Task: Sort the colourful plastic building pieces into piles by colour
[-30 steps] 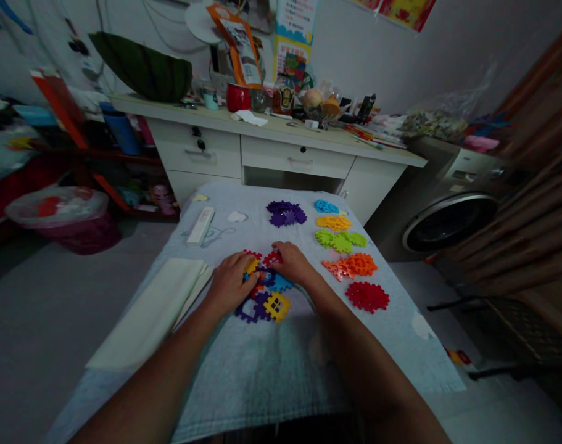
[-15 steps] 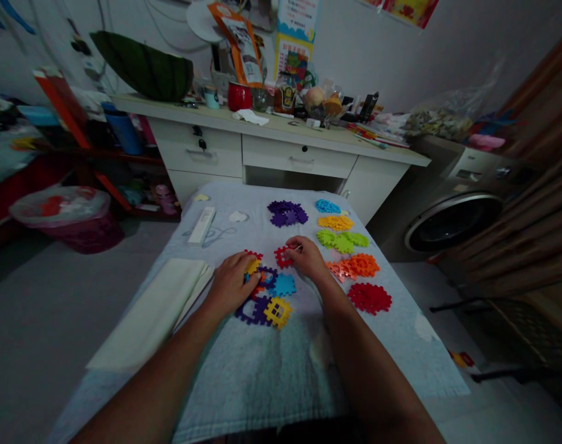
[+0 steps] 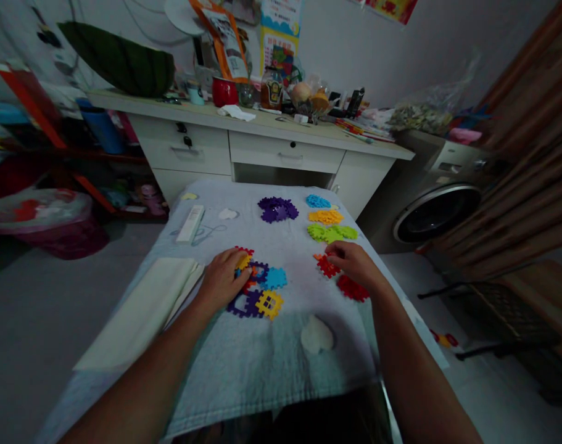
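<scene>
One red piece [image 3: 327, 265] is pinched by the right fingers [image 3: 338, 247]; left fingers [image 3: 231, 258] overlie coloured pieces [image 3: 273, 279], grip indiscernible; poster [image 3: 279, 49] lettering too blurred.

- Left hand [image 3: 221, 277]: palm down, thumb apart from fingers, nearer the bench's [image 3: 266, 370] left edge.
- Right hand [image 3: 355, 262]: thumb and fingers pinched, near the right edge.
- Bare forearms [image 3: 408, 345]: extended over the near edge.

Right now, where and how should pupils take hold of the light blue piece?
Probably pinch the light blue piece by its toothed right edge, coming from the right: it lies flat with that side free, while its left side adjoins a dark purple piece near the left hand.
</scene>
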A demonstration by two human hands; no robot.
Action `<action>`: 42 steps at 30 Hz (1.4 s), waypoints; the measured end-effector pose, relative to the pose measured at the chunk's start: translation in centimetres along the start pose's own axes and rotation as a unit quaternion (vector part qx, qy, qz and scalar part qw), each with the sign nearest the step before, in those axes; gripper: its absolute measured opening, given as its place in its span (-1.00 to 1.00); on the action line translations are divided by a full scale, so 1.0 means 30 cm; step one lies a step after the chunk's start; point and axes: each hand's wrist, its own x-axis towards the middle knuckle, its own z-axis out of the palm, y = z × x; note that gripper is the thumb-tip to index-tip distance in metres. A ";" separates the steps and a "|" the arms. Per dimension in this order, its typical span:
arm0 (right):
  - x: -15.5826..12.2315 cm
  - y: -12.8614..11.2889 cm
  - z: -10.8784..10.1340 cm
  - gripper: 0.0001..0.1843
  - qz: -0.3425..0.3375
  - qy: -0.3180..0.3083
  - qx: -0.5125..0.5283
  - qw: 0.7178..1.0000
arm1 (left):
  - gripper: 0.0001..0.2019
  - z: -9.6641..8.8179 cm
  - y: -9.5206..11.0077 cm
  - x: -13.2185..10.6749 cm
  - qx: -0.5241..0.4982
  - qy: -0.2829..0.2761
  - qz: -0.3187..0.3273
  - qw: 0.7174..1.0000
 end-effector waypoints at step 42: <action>0.046 -0.199 0.247 -0.52 -0.128 -0.157 -0.045 0.978 | -0.68 -0.018 0.018 0.006 -0.050 0.018 -0.005 0.999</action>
